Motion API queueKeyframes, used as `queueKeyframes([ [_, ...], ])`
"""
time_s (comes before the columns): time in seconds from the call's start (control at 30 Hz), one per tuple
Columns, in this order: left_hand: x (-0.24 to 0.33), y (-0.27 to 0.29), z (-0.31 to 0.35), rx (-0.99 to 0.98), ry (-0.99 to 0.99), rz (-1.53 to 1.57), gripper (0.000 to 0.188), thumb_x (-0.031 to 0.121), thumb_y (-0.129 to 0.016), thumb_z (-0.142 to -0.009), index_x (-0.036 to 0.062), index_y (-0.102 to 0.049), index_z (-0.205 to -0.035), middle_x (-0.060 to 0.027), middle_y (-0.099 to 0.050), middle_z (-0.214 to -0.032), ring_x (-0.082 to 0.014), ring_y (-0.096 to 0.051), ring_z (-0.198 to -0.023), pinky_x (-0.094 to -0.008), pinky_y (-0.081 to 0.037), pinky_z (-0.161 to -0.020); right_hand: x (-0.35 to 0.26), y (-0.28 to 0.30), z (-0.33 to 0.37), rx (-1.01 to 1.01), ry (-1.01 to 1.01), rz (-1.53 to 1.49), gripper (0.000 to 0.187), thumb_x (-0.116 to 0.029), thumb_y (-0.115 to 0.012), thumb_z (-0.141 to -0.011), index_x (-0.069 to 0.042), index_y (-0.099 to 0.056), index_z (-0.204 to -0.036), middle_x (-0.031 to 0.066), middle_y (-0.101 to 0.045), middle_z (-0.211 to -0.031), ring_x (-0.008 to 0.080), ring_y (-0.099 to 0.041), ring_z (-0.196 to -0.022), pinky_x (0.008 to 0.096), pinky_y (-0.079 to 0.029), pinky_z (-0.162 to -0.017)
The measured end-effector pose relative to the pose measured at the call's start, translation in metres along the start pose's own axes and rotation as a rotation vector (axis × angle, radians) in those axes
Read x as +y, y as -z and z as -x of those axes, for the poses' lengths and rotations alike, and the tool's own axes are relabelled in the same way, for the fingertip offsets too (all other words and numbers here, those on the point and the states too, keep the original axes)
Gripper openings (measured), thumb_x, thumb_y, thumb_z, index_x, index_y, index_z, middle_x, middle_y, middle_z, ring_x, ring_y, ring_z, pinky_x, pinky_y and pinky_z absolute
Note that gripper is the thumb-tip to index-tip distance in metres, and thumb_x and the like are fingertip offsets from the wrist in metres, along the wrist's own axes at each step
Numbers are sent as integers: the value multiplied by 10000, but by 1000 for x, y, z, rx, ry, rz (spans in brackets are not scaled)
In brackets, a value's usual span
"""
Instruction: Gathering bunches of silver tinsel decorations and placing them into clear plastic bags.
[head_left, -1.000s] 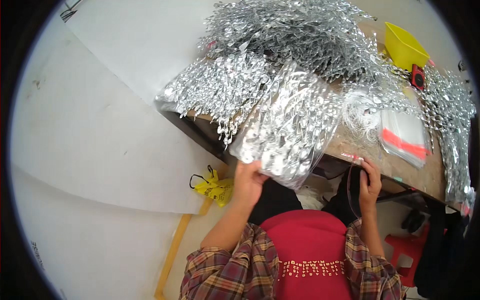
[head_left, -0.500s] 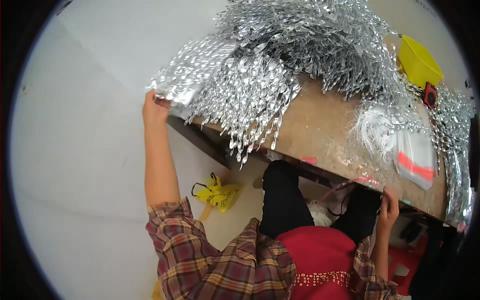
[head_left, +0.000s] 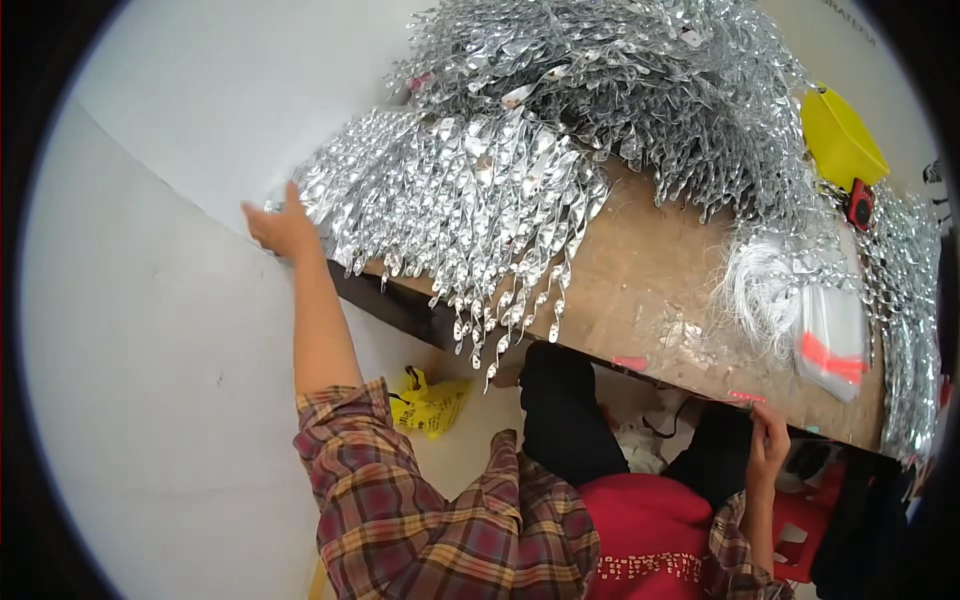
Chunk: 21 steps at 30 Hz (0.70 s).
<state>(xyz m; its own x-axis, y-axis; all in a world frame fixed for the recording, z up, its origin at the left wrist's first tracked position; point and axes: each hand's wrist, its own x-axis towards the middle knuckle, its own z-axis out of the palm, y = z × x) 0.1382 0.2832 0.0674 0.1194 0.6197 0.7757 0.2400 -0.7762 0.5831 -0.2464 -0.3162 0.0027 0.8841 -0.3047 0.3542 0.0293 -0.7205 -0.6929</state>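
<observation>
The left hand (head_left: 283, 228) reaches far out to the desk's left corner, fingers spread flat on the edge of a sheaf of shiny silver twisted foil strips (head_left: 455, 215) — no closed grip shows. The strips fan out over the brown wooden desk (head_left: 650, 290) with their ends hanging off its near edge, likely so they lie straight. Behind them is a bigger heap of the same silver strips (head_left: 620, 70). The right hand (head_left: 768, 447) curls over the desk's near edge, seemingly for support. At the far right stand a yellow plastic tub (head_left: 840, 140) and a clear flat packet with orange-red bands (head_left: 835, 345); a crumpled yellow bag (head_left: 430, 403) lies on the floor.
</observation>
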Motion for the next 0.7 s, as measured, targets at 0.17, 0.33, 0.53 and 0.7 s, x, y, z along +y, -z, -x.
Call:
queueKeyframes([
  [0.17,16,12,13,-444,-931,-304,368,357,-591,-861,216,-602,-1200,-73,-559,-1245,-277,-462,-1203,-497,-391,-951,11,0,3,-15,6,16,229,96,-502,-850,1,-635,-1010,123,-654,-973,219,-615,-875,295,-464,-809],
  [0.33,13,-17,-7,-683,-880,-634,307,363,-562,-862,295,-625,-1154,-23,-600,-1185,-264,-530,-1124,-502,-423,-885,-6,-3,-9,-28,127,110,260,79,-556,-802,-32,-658,-1013,134,-657,-981,300,-612,-911,345,-468,-818],
  [0.53,119,37,57,-669,-1027,1,388,262,-623,-854,202,-593,-1237,-108,-566,-1268,-360,-459,-1230,-434,-357,-1018,1,-13,-27,-87,320,149,246,16,-640,-777,-66,-659,-1008,113,-641,-958,295,-604,-863,357,-474,-739],
  [0.7,197,161,167,-785,-1092,562,368,143,-619,-843,112,-599,-1209,-135,-572,-1241,-354,-475,-1208,-443,-349,-1013,10,-22,-21,-51,457,102,270,-11,-670,-731,-97,-660,-987,71,-589,-782,268,-568,-712,366,-447,-645],
])
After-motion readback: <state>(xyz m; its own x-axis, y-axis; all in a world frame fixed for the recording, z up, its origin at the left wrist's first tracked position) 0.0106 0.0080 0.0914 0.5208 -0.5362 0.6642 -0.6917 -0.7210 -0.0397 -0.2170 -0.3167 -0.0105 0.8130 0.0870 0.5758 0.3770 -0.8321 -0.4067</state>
